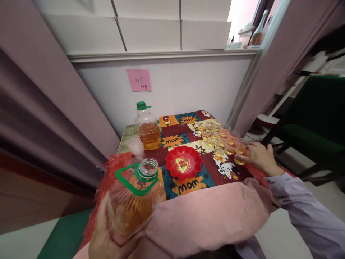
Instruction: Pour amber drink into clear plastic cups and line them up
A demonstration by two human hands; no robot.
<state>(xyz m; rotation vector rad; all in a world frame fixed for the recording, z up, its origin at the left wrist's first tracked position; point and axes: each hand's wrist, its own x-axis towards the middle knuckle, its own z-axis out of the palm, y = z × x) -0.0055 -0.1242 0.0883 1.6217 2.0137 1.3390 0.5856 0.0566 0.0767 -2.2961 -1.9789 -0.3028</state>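
Observation:
My left hand is wrapped round the lower part of a big clear plastic jug, slightly tilted, with amber liquid in it. The jug has a green carry handle, and its mouth is uncapped. At the table's right edge, my right hand has its fingers closed round a small clear plastic cup of yellowish liquid. Beside that cup, several similar cups with liquid stand close together in rows. Between the hands lies a red scalloped plate with a printed centre.
A second jug with a green cap and amber liquid stands at the back left. Stacked white plastic cups lean near it. A red plastic bag hangs over the left edge. Pink cloth covers the front.

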